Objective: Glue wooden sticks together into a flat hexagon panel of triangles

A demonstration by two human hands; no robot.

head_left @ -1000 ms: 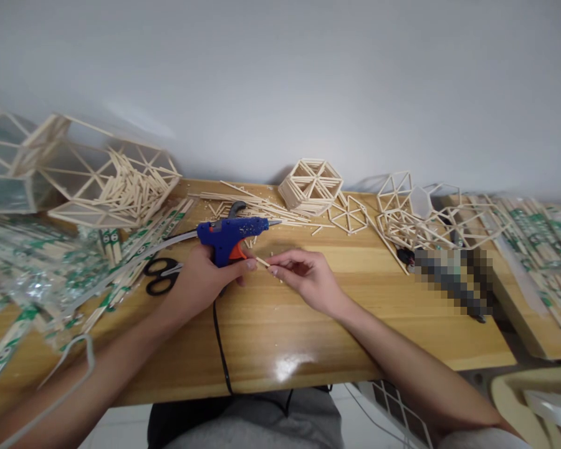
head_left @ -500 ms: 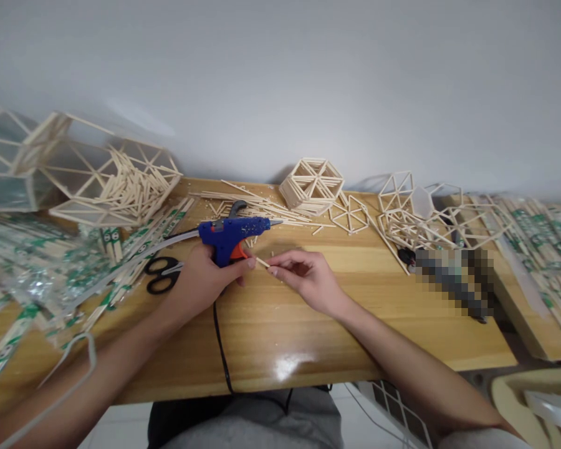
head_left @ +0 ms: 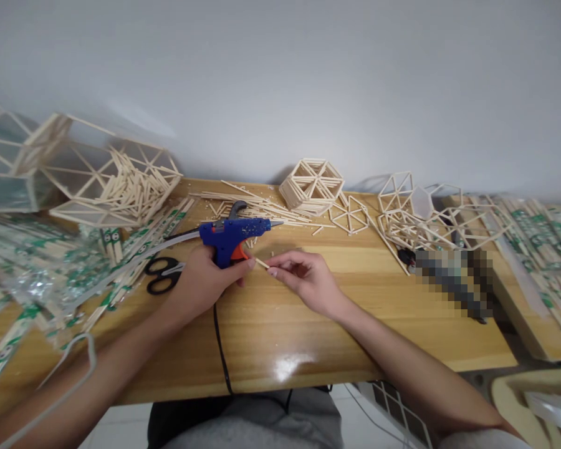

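Observation:
My left hand (head_left: 203, 282) is wrapped around the grip of a blue hot glue gun (head_left: 234, 236) with an orange trigger, its nozzle pointing right. Its black cord (head_left: 220, 350) runs down over the front edge of the wooden table (head_left: 336, 324). My right hand (head_left: 306, 279) pinches a short wooden stick (head_left: 262, 264) between thumb and fingertips. The stick's other end touches my left thumb just below the gun.
Black scissors (head_left: 161, 275) lie left of my left hand. Wrapped chopsticks (head_left: 42, 274) pile up at the left, with large stick frames (head_left: 103, 181) behind. Stacked hexagon frames (head_left: 312, 184), loose sticks (head_left: 257, 206) and open frames (head_left: 425, 218) line the back. More chopstick packs (head_left: 533, 243) sit far right.

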